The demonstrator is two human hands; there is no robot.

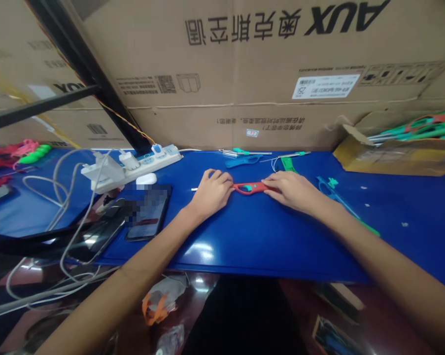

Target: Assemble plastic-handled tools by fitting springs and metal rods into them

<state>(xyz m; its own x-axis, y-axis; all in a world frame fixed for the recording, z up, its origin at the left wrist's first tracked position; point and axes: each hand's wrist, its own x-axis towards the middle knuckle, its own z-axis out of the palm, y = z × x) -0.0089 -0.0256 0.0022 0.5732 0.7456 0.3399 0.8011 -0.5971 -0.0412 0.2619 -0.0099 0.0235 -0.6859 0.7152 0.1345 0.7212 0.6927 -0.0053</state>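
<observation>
A red plastic handle piece [251,188] with a teal button lies flat on the blue table top [266,231]. My left hand [212,193] grips its left end with curled fingers. My right hand [292,190] presses down on its right end, fingers closed over it. Both forearms reach in from the near edge of the table.
A blue handle part [243,160], a green part [288,164] and thin metal rods lie behind my hands. Another blue-green piece [331,190] lies to the right. A white power strip [148,162], cables and phones [148,213] are on the left. A cardboard tray [395,155] of parts sits at the right, large cartons behind.
</observation>
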